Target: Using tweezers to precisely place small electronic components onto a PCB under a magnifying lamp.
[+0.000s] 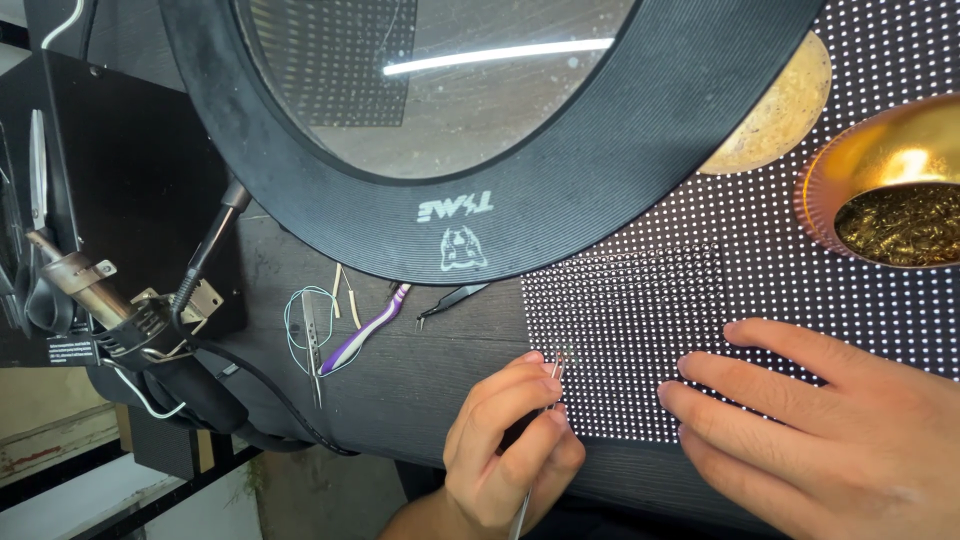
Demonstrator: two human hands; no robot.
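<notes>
Pinching thin steel tweezers (552, 372) near their tips, the left hand (505, 450) works beside the fragile lit panel (640, 330); the right hand (820, 420) rests open, flat on it.

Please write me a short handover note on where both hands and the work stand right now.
Left hand: closed in a pinch grip on thin metal tweezers, tips at the left edge of the lit dot-matrix LED panel.
Right hand: open, flat on the panel, fingers spread.
Nearby: purple-and-white toothbrush, spare black tweezers and a hot-air tool lie on the dark table; gold bowl sits top right.
Done: panel is lit.
Left: cannot tell how much of the panel has been worked.
</notes>
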